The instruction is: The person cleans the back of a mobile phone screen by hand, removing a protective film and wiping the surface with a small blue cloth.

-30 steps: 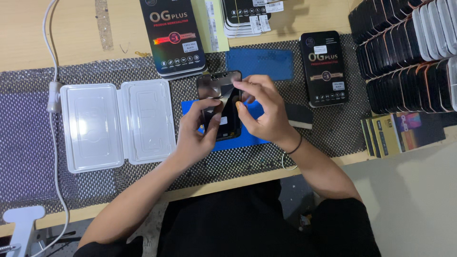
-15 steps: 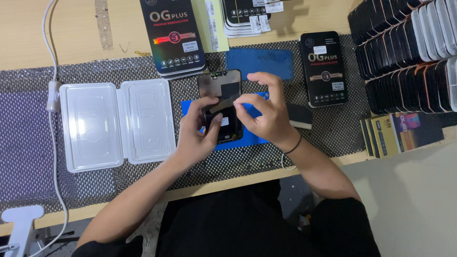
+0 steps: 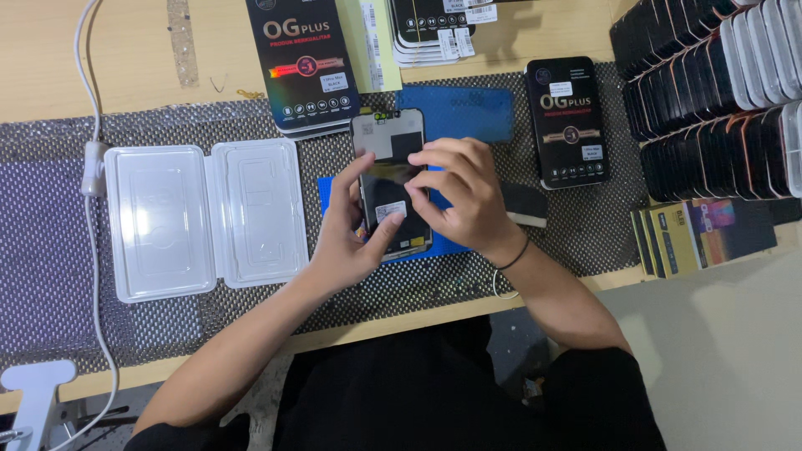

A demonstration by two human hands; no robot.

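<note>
A black phone screen panel (image 3: pixel 394 219) with a small white sticker lies on a blue mat (image 3: pixel 443 244). My left hand (image 3: pixel 347 230) grips its left edge, thumb resting by the sticker. My right hand (image 3: pixel 459 194) presses on the panel's upper right from above, fingers curled over it. A grey film or backing sheet (image 3: pixel 387 135) sticks out past the panel's far end, under my fingertips.
An open clear plastic clamshell case (image 3: pixel 205 219) lies to the left. Black product boxes (image 3: pixel 302 63) (image 3: pixel 570 121) stand behind and to the right. A dark blue cloth (image 3: pixel 458 110), rows of boxed stock (image 3: pixel 710 92), a white cable (image 3: pixel 92 159) and mesh matting (image 3: pixel 50 250) surround.
The panel has been lowered flatter onto the blue mat. My right hand has shifted from its top toward its right side; the left thumb has come onto the sticker area.
</note>
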